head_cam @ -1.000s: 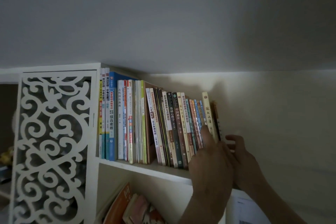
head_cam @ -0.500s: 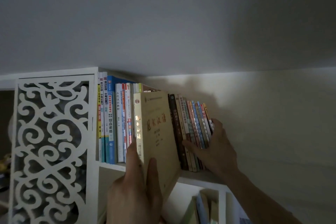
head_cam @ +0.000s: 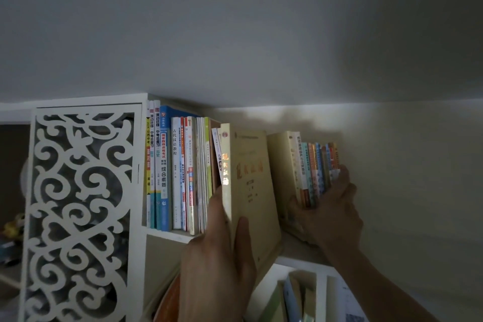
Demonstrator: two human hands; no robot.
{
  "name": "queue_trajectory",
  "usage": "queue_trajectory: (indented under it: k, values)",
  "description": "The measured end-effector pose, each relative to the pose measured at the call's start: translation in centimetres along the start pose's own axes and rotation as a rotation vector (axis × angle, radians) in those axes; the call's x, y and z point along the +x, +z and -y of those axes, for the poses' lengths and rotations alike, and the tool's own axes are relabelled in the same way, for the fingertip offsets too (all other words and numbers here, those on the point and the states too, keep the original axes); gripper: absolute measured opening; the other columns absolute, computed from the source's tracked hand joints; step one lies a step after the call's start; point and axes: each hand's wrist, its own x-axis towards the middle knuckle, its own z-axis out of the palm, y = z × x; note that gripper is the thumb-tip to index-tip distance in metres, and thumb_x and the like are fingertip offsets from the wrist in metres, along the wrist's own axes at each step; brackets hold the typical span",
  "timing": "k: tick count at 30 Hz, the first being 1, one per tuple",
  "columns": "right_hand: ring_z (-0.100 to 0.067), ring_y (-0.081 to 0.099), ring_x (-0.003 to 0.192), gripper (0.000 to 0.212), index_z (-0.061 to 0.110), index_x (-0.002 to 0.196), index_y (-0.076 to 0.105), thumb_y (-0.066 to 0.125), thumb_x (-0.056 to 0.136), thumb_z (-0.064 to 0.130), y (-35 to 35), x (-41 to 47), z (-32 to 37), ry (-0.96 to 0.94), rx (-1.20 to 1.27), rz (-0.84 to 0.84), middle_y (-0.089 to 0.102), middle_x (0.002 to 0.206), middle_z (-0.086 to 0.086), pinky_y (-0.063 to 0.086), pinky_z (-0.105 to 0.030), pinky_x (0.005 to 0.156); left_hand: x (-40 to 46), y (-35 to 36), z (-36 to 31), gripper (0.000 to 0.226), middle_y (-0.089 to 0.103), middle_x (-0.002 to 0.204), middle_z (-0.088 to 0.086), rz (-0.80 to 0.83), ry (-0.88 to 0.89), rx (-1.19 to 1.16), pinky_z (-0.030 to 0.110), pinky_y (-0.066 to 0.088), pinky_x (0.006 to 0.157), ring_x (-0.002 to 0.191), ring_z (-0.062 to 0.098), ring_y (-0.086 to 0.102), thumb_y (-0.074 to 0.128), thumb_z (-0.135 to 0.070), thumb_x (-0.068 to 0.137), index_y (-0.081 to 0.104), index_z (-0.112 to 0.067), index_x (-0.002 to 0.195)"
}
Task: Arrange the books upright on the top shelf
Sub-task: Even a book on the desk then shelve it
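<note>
Gap now widened; cream book [head_cam: 251,178], pinched by left grip [head_cam: 217,256], is entered. At 3 o'clock, books [head_cam: 316,170] are clasped by right grip [head_cam: 332,206]; seating remains.

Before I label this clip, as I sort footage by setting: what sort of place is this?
Probably a home room, perhaps a study or bedroom: a white bookcase with a carved scroll panel, a row of schoolbooks on its top shelf, close under a ceiling.

The white top shelf [head_cam: 167,234] in front of me carries a row of upright books [head_cam: 177,172] at its left end, a slanting cluster of thinner books [head_cam: 313,172] at the right, and a large cream book [head_cam: 251,185] tilted in the gap between them.
</note>
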Motion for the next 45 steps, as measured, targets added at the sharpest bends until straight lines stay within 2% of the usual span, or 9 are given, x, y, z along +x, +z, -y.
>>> queue_trajectory:
  k: [12, 15, 19, 22, 26, 32, 37, 41, 45]
  values:
    - [-0.038, 0.062, 0.114, 0.118, 0.021, 0.154, 0.01, 0.083, 0.068, 0.058, -1.5, 0.1, -1.8, 0.028, 0.07, -0.007, 0.045, 0.142, -0.009, 0.058, -0.055, 0.084, 6.7, 9.3, 0.3, 0.043, 0.061, 0.076, -0.004, 0.156, -0.091, 0.137, 0.02, 0.05, 0.05, 0.055, 0.006, 0.057, 0.043, -0.026, 0.107, 0.024, -0.016, 0.145]
    - [-0.033, 0.064, 0.113, 0.118, 0.028, 0.151, 0.012, 0.083, 0.064, 0.063, -2.0, 0.2, -2.0, 0.028, 0.157, 0.019, 0.051, 0.139, -0.005, 0.058, -0.054, 0.086, 4.6, 10.3, 1.5, 0.057, 0.067, 0.103, 0.002, 0.1, 0.037, 0.23, 0.02, 0.051, 0.054, 0.065, 0.006, 0.062, 0.039, -0.039, 0.108, 0.029, -0.006, 0.153]
    - [-0.028, 0.07, 0.099, 0.108, 0.025, 0.145, 0.017, 0.081, 0.067, 0.064, -2.2, 0.0, -0.8, 0.007, 0.134, 0.04, 0.061, 0.127, -0.004, 0.061, -0.044, 0.078, 4.1, 10.4, 3.3, 0.072, 0.051, 0.14, 0.017, -0.043, 0.164, 0.332, 0.041, 0.047, 0.101, 0.123, 0.025, 0.053, 0.044, -0.045, 0.104, 0.026, -0.002, 0.159]
    - [-0.028, 0.069, 0.089, 0.1, 0.023, 0.141, 0.017, 0.073, 0.073, 0.067, -1.5, -0.4, 1.8, -0.021, 0.036, 0.067, 0.06, 0.117, -0.004, 0.061, -0.043, 0.073, 5.7, 11.2, 4.2, 0.074, 0.019, 0.167, 0.02, 0.039, 0.27, 0.374, 0.051, 0.022, 0.125, 0.156, 0.031, 0.015, 0.026, -0.052, 0.107, 0.013, -0.004, 0.162]
    - [-0.027, 0.066, 0.092, 0.101, 0.024, 0.149, 0.005, 0.066, 0.079, 0.066, -0.5, 0.2, 3.1, -0.099, -0.122, 0.176, 0.053, 0.115, -0.003, 0.059, -0.045, 0.075, 7.0, 11.4, 6.2, 0.076, -0.007, 0.17, 0.016, 0.109, 0.319, 0.407, 0.05, 0.015, 0.127, 0.159, 0.027, -0.005, 0.02, -0.056, 0.107, 0.006, -0.006, 0.162]
    - [-0.024, 0.042, 0.137, 0.129, 0.029, 0.156, -0.017, 0.071, 0.071, 0.068, 1.2, 1.8, 0.1, -0.196, 0.201, 0.502, 0.03, 0.152, 0.0, 0.047, -0.052, 0.107, 7.4, 11.5, 7.0, 0.091, -0.008, 0.171, 0.014, 0.127, 0.347, 0.447, 0.05, 0.013, 0.128, 0.158, 0.027, -0.007, 0.025, -0.07, 0.101, 0.004, -0.007, 0.163]
    - [0.016, 0.053, 0.117, 0.069, 0.057, 0.141, 0.023, 0.068, 0.091, 0.041, -2.2, 2.9, -1.2, -0.165, 0.583, 0.64, 0.05, 0.134, 0.027, 0.051, -0.013, 0.089, 7.4, 11.0, 5.1, 0.079, -0.002, 0.172, 0.011, 0.126, 0.361, 0.335, 0.053, 0.012, 0.128, 0.159, 0.028, -0.003, 0.032, -0.057, 0.105, 0.01, -0.009, 0.163]
    - [0.009, 0.064, 0.101, 0.053, 0.062, 0.137, 0.033, 0.055, 0.089, 0.055, -2.4, 2.4, -2.5, -0.139, 0.504, 0.526, 0.061, 0.122, 0.023, 0.053, -0.01, 0.076, 6.4, 11.9, 5.2, 0.06, 0.002, 0.172, 0.003, 0.265, 0.678, 0.332, 0.052, 0.011, 0.127, 0.159, 0.026, 0.001, 0.034, -0.043, 0.108, 0.019, -0.024, 0.163]
    - [0.014, 0.064, 0.1, 0.041, 0.062, 0.126, 0.045, 0.056, 0.087, 0.058, -1.6, 1.6, -3.7, -0.136, 0.458, 0.419, 0.066, 0.111, 0.034, 0.053, -0.01, 0.079, 5.6, 12.6, 5.9, 0.06, 0.007, 0.172, 0.0, 0.288, 0.584, 0.32, 0.055, 0.016, 0.125, 0.159, 0.026, 0.002, 0.045, -0.037, 0.106, 0.024, -0.027, 0.162]
